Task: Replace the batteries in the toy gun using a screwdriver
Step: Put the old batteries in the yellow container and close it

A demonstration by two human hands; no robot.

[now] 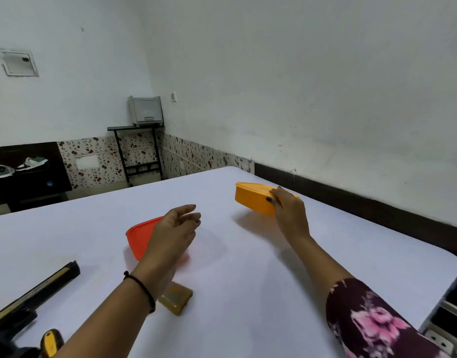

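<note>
White bench (248, 293) fills lower view. Toy gun (34, 298), black and tan, at near left edge, untouched, partly cut by frame. Yellow lidded container (253, 196) off bench, tilted; right hand (289, 210) grips its near end, fingers curled over lid rim. Red container (139, 239) under left hand (173, 231); left fingers loose, spread, holding nothing. Small olive-brown flat piece (175, 298) beside left forearm, identity unclear. Screwdriver (50, 343), yellow-black handle, bottom left by gun. Risk: one-end grip on tilted container slips or lid pops, contents scatter, roll off bench. Contents not visible.
</note>
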